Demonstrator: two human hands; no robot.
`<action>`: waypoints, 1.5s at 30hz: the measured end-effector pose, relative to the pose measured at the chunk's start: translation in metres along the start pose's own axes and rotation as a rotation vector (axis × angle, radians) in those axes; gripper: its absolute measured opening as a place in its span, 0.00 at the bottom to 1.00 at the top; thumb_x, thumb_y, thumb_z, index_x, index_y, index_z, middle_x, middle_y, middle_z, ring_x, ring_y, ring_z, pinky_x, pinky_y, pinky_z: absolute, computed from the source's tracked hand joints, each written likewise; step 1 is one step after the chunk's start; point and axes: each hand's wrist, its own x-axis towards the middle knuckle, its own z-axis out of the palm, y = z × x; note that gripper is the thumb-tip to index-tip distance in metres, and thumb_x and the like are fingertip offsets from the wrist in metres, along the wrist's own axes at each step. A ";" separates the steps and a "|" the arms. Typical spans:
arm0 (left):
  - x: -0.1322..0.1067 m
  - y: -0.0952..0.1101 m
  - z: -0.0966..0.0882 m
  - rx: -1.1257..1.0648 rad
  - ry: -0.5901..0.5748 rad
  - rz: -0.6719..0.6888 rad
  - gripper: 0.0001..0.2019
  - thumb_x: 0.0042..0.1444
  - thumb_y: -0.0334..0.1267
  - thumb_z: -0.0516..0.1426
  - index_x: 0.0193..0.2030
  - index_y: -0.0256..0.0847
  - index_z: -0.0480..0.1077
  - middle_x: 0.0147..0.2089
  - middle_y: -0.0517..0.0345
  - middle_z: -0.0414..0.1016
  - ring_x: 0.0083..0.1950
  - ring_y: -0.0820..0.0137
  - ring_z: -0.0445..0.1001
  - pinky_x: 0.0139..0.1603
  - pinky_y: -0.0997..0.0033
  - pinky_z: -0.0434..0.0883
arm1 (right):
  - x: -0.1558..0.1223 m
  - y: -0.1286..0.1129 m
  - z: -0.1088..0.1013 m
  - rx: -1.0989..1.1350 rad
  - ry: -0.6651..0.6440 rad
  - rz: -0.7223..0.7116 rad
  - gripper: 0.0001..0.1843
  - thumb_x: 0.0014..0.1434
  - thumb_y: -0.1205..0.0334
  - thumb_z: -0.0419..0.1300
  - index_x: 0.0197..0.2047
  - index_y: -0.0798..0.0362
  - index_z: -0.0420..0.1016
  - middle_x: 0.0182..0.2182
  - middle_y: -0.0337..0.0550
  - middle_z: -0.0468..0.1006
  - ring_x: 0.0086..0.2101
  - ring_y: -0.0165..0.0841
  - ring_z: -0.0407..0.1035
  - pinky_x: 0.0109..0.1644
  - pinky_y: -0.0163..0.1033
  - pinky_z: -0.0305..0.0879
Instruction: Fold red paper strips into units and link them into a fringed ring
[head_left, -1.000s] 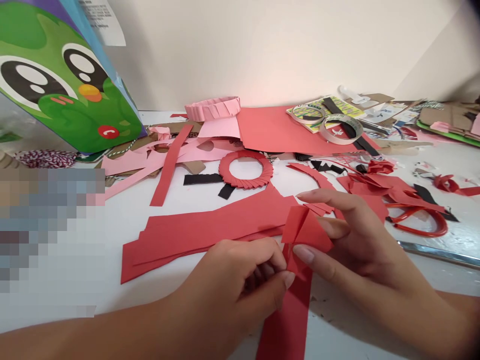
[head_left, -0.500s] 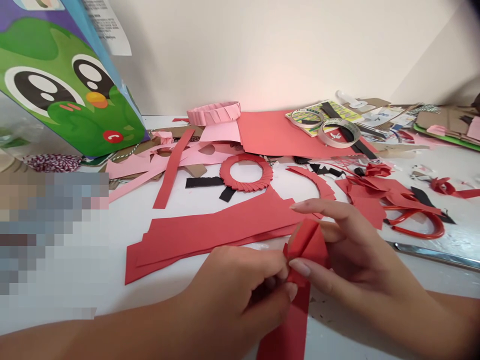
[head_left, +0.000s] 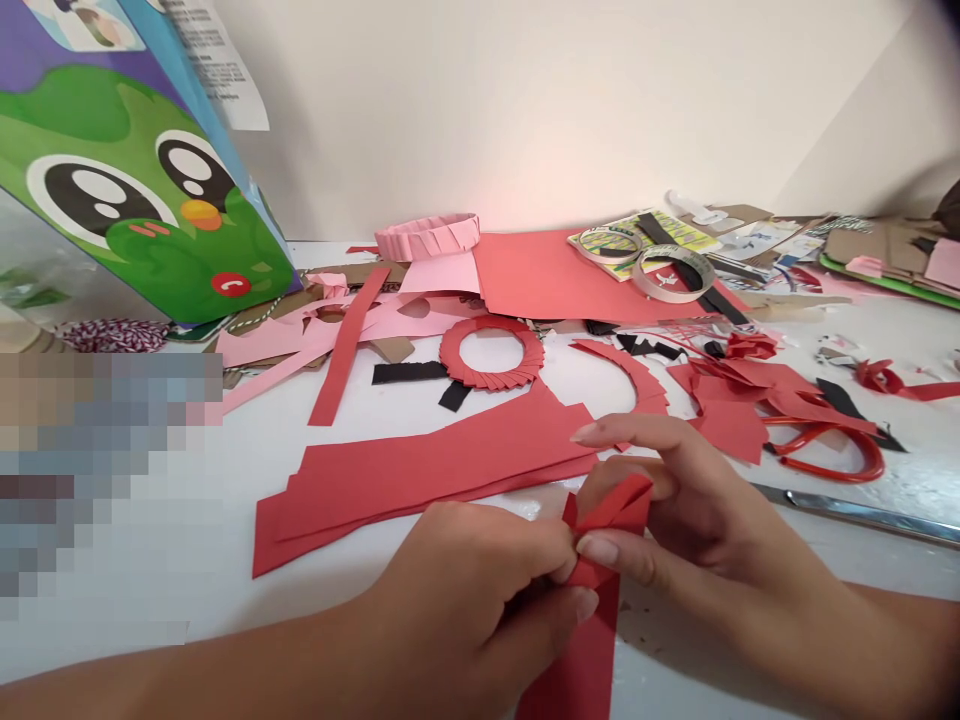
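A red paper strip [head_left: 581, 650] runs up from the bottom edge, and its upper end is folded over between my hands. My left hand [head_left: 487, 580] is closed on the strip below the fold, thumb and curled fingers pressed on it. My right hand [head_left: 697, 530] pinches the folded end between thumb and fingers, its index finger stretched above. Just beyond lies a stack of red paper strips [head_left: 420, 470]. Behind the stack a red pleated paper ring [head_left: 529, 365] lies on two black paper pieces, and a curved pleated red strip [head_left: 637, 375] is beside it.
Scissors with red handles [head_left: 832, 465] lie at right near red scraps [head_left: 735, 425]. Tape rolls [head_left: 675, 275], red sheets [head_left: 540, 280] and a pink pleated ring [head_left: 427, 237] are at the back. A green cartoon box [head_left: 142, 200] stands at left on the white table [head_left: 337, 610].
The folded red end has tipped lower and flatter under my right thumb. My left hand keeps its grip on the strip. The view has shifted slightly.
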 end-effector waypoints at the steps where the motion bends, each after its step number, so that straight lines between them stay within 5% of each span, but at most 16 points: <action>1: -0.001 0.000 0.000 -0.006 -0.011 0.010 0.17 0.63 0.32 0.53 0.24 0.43 0.54 0.23 0.69 0.58 0.25 0.74 0.56 0.27 0.73 0.56 | 0.001 -0.001 0.001 0.017 -0.007 0.009 0.22 0.58 0.47 0.71 0.53 0.41 0.76 0.40 0.45 0.83 0.38 0.40 0.79 0.40 0.45 0.79; 9: 0.000 0.005 -0.003 -0.327 -0.017 -0.241 0.18 0.68 0.47 0.50 0.27 0.47 0.54 0.20 0.69 0.59 0.20 0.74 0.56 0.21 0.74 0.56 | 0.003 -0.002 0.007 0.144 -0.051 0.095 0.17 0.64 0.42 0.63 0.47 0.44 0.79 0.32 0.42 0.82 0.34 0.39 0.78 0.36 0.43 0.78; 14: 0.000 0.005 -0.002 -0.294 -0.013 -0.249 0.17 0.66 0.44 0.53 0.26 0.46 0.55 0.21 0.68 0.63 0.21 0.74 0.58 0.22 0.75 0.56 | 0.011 -0.004 0.000 0.014 -0.142 0.062 0.09 0.63 0.50 0.67 0.36 0.45 0.81 0.28 0.39 0.82 0.30 0.37 0.77 0.31 0.39 0.75; 17: 0.000 0.003 0.000 -0.307 -0.026 -0.250 0.17 0.65 0.42 0.55 0.26 0.45 0.57 0.21 0.68 0.64 0.22 0.75 0.58 0.23 0.75 0.55 | 0.011 -0.003 -0.002 0.000 -0.162 0.024 0.12 0.68 0.56 0.61 0.33 0.47 0.80 0.29 0.37 0.82 0.28 0.32 0.75 0.32 0.35 0.73; 25: -0.002 0.004 -0.005 -0.346 -0.019 -0.195 0.19 0.69 0.43 0.51 0.26 0.46 0.53 0.21 0.70 0.55 0.22 0.74 0.53 0.23 0.73 0.54 | 0.004 0.003 -0.001 0.142 -0.142 0.067 0.10 0.70 0.55 0.60 0.38 0.44 0.81 0.37 0.36 0.86 0.38 0.33 0.78 0.43 0.36 0.76; 30: -0.003 -0.001 -0.002 -0.354 0.003 -0.182 0.20 0.71 0.45 0.50 0.26 0.45 0.54 0.22 0.69 0.55 0.24 0.74 0.53 0.25 0.72 0.54 | 0.007 -0.001 0.000 0.188 -0.158 0.092 0.03 0.64 0.60 0.66 0.37 0.46 0.81 0.33 0.37 0.85 0.35 0.33 0.80 0.38 0.34 0.78; 36: 0.000 0.000 -0.001 -0.410 0.039 -0.229 0.14 0.62 0.46 0.60 0.30 0.44 0.63 0.27 0.67 0.63 0.28 0.73 0.59 0.29 0.73 0.57 | 0.006 0.002 0.001 0.128 -0.079 0.128 0.07 0.62 0.58 0.66 0.32 0.45 0.77 0.26 0.36 0.80 0.29 0.35 0.77 0.31 0.38 0.78; 42: -0.006 -0.004 0.002 -0.530 0.187 -0.247 0.16 0.63 0.54 0.61 0.45 0.49 0.62 0.34 0.66 0.66 0.33 0.72 0.63 0.32 0.74 0.63 | 0.003 0.004 0.001 0.076 -0.061 0.181 0.03 0.63 0.57 0.64 0.41 0.44 0.76 0.20 0.33 0.72 0.20 0.32 0.67 0.21 0.35 0.66; 45: -0.006 -0.006 0.002 -0.574 0.208 -0.251 0.19 0.63 0.57 0.60 0.51 0.51 0.60 0.35 0.66 0.67 0.34 0.71 0.65 0.34 0.74 0.65 | 0.002 0.005 0.001 0.107 -0.094 0.143 0.17 0.63 0.63 0.63 0.54 0.39 0.72 0.28 0.34 0.77 0.21 0.28 0.66 0.22 0.32 0.64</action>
